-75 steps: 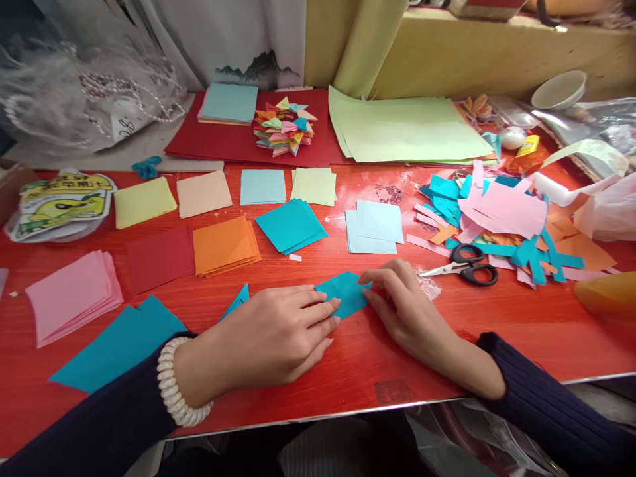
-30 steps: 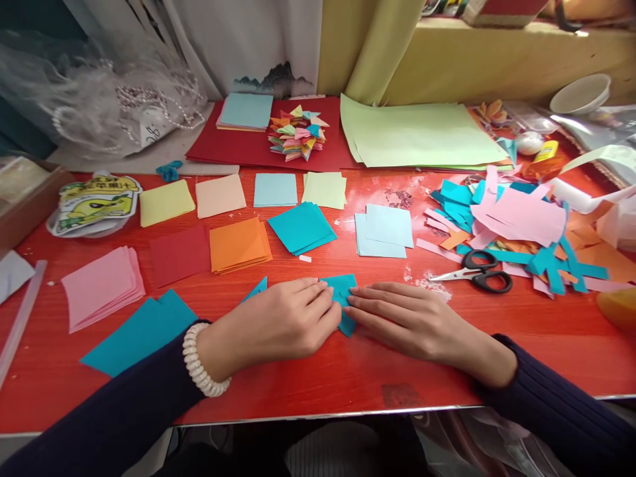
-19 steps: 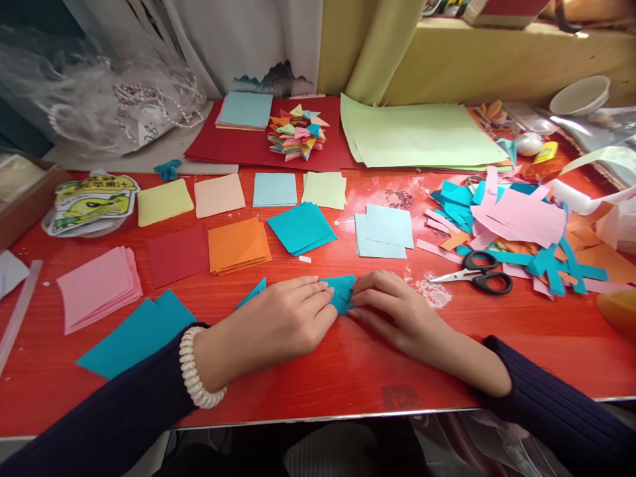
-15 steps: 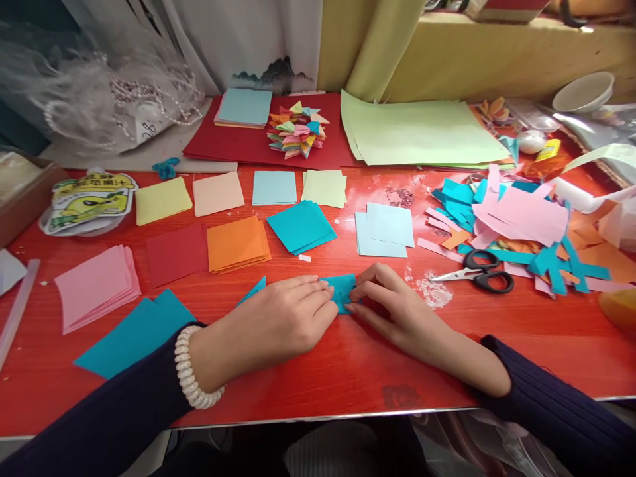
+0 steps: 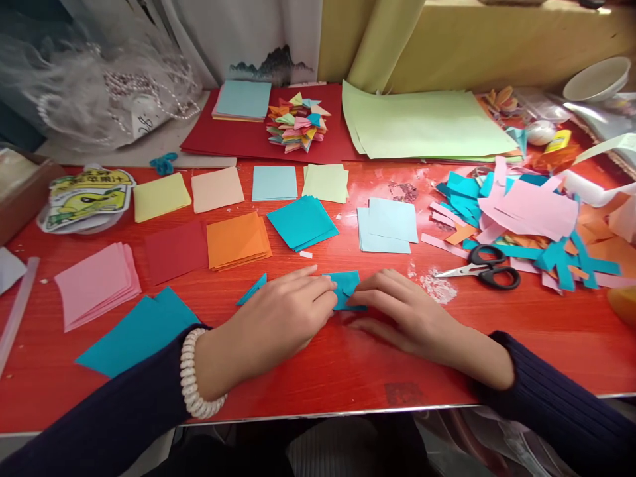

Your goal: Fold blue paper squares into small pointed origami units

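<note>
A small folded blue paper (image 5: 345, 286) lies on the red table in front of me, its left part covered by my left hand (image 5: 293, 308). That hand is closed over the paper and holds it down against the table; the thumb's grip is partly hidden. My right hand (image 5: 397, 305) is at the paper's right edge, fingertips touching a fold, with the thumb apart below. Left of my left hand is another small folded blue piece (image 5: 253, 289). Larger blue sheets (image 5: 136, 331) lie partly under my left forearm.
Stacks of pink (image 5: 97, 285), red (image 5: 176, 250), orange (image 5: 238, 240) and blue paper (image 5: 302, 222) lie beyond my hands. Scissors (image 5: 484, 267) sit right, before a heap of paper scraps (image 5: 531, 209). A multicoloured folded-paper piece (image 5: 298, 124) stands at the back. The table edge (image 5: 328, 415) is close to me.
My right thumb and fingers have parted and no longer pinch the paper's right edge. My left hand stays over the paper. The view has shifted slightly.
</note>
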`<state>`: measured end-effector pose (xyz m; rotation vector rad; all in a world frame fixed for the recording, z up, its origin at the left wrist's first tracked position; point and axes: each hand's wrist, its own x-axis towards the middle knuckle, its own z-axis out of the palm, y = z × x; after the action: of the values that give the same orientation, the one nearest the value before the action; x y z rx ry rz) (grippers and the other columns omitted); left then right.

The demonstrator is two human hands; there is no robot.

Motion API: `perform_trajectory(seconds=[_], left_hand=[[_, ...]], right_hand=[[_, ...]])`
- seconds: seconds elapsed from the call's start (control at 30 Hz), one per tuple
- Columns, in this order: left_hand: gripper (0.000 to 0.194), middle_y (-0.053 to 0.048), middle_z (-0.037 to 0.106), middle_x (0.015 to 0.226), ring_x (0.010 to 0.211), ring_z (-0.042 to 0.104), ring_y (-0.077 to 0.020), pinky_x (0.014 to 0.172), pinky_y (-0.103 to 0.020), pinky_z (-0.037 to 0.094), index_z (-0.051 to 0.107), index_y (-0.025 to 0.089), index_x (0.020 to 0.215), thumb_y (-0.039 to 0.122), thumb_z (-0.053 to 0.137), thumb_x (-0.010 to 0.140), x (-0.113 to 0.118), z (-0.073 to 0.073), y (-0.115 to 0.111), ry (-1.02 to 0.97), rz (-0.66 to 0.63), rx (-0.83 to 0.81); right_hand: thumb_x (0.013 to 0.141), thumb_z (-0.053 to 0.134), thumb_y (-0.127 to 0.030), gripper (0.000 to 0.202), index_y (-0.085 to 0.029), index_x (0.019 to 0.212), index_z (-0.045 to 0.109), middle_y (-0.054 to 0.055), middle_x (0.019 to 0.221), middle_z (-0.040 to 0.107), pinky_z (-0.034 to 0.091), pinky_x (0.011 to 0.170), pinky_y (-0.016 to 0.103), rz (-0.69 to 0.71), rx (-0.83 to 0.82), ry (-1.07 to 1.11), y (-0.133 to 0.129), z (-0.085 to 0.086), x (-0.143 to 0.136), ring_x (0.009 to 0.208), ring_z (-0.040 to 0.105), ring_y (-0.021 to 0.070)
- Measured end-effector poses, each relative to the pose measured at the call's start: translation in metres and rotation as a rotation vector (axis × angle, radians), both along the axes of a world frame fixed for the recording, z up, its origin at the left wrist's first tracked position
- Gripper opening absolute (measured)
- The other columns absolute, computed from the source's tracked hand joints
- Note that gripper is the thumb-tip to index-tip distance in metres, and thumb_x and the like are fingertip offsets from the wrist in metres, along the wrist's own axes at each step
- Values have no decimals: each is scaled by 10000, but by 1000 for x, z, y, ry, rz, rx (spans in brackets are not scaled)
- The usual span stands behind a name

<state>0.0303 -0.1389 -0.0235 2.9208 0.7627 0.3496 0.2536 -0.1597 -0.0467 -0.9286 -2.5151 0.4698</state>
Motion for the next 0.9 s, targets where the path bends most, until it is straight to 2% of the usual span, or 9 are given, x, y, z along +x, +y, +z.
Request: perform_trajectory(seconds=[0.07, 0.17, 0.27, 0.37, 0.47, 0.6, 0.73, 0.9], left_hand=[[163, -58, 607, 995, 944, 567, -168, 997, -379, 397, 552, 122, 849, 86, 396, 879, -1, 0, -1, 3, -5, 12], [211, -56, 587, 958, 914, 544, -163, 971, -391, 393, 553, 124, 825, 52, 361, 878, -1, 3, -2, 40, -12, -16], [231, -51, 543, 898, 864, 500, -168, 875, -373, 415, 526, 135, 751, 59, 351, 882, 0, 7, -2, 71, 9, -36], [231, -36, 496, 805, 755, 447, -161, 753, -337, 405, 498, 148, 724, 82, 350, 889, 1, 8, -2, 109, 25, -55], [196, -30, 481, 788, 734, 421, -160, 692, -315, 365, 507, 150, 776, 106, 359, 897, 1, 7, -2, 136, 51, -125], [188, -23, 480, 814, 749, 408, -155, 689, -306, 336, 513, 151, 815, 130, 353, 912, 0, 5, -2, 119, 92, -257], [180, -21, 467, 829, 755, 399, -155, 670, -298, 324, 516, 156, 832, 108, 356, 902, 1, 6, -3, 118, 138, -308], [216, -45, 475, 835, 776, 426, -174, 678, -315, 349, 530, 148, 820, 214, 352, 923, 2, 10, -8, 170, 159, -295]], right_hand=[[839, 538, -177, 242, -148, 1079, 529, 87, 956, 588, 426, 723, 348, 40, 107, -71, 0, -2, 5, 849, 504, 194], [826, 524, -95, 193, -129, 1011, 568, 91, 909, 602, 426, 676, 327, 45, 196, -81, -1, -1, 7, 797, 496, 180], [829, 516, -99, 91, -128, 866, 594, 93, 869, 588, 420, 630, 305, 34, 143, -62, -5, 2, 4, 744, 471, 161], [832, 518, -117, 91, -132, 776, 588, 96, 855, 572, 428, 639, 310, 7, 80, -53, -8, 4, 1, 750, 466, 162], [832, 513, -102, 88, -132, 868, 587, 96, 870, 570, 443, 655, 312, -4, 73, -26, -8, 3, 1, 768, 470, 166], [834, 501, -83, 186, -108, 1012, 547, 103, 897, 565, 451, 679, 322, -12, 61, -28, -7, 1, 3, 799, 473, 176], [856, 458, -79, 161, -110, 996, 532, 101, 897, 551, 445, 692, 318, -31, 2, -7, -6, 2, 1, 819, 467, 179], [883, 448, -156, 86, -125, 917, 521, 87, 842, 520, 438, 679, 318, -95, -68, -2, -3, 3, -7, 788, 453, 179]])
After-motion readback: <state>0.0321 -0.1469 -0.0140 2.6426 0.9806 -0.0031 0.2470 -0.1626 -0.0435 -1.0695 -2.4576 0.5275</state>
